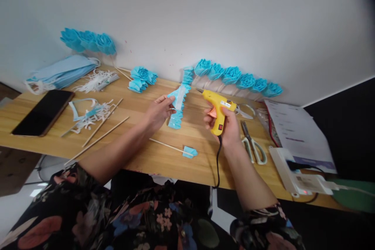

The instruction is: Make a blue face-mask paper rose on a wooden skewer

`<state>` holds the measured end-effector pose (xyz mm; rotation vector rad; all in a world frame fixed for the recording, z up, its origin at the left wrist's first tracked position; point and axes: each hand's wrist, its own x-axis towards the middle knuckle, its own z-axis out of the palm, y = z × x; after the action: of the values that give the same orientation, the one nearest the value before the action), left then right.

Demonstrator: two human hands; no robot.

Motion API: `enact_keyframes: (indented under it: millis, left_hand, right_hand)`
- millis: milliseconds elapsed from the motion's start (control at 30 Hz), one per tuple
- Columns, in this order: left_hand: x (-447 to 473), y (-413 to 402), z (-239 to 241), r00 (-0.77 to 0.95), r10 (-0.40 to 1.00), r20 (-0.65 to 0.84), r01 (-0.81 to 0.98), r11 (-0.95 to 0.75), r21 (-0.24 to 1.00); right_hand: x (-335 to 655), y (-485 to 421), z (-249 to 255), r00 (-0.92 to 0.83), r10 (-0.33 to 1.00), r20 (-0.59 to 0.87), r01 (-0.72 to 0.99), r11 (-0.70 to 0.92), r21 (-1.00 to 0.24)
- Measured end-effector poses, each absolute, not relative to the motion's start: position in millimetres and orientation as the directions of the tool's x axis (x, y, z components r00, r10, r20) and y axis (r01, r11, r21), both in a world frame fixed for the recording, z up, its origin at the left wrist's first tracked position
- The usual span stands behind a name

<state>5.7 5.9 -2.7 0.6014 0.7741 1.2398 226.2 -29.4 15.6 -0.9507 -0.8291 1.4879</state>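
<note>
My left hand (161,110) pinches a blue petal piece (177,99) with a pale strip on it, held over a row of overlapping blue petals (175,120) on the table. In my right hand (230,125) is a yellow glue gun (220,106), its nozzle pointing left toward the petal and apart from it. My index finger lies at the orange trigger. In front of my hands lies a thin wooden stick (166,145) with a small blue piece (190,152) at its right end.
Blue flowers stand along the wall (231,75), with more at left (88,41) and a cluster (140,79). A phone (42,113), face masks (66,71), cut straps (95,80) and loose sticks (99,140) lie left. Scissors (253,144), a power strip (299,175) and papers (301,133) lie right.
</note>
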Motion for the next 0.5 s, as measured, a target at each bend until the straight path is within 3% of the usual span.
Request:
enact_keyframes:
  millis: [233,500]
  left_hand:
    - [3.9,7.7,-4.7,0.141,0.971,-0.195,-0.614,0.240,0.752]
    - [6.8,5.4,-6.5,0.161,0.963,-0.216,-0.598,0.269,0.755]
  right_hand:
    - [223.1,-36.5,12.5,-0.168,0.984,-0.055,-0.185,-0.086,-0.979]
    - [217.3,-41.1,13.5,-0.111,0.990,0.088,-0.044,0.084,-0.996]
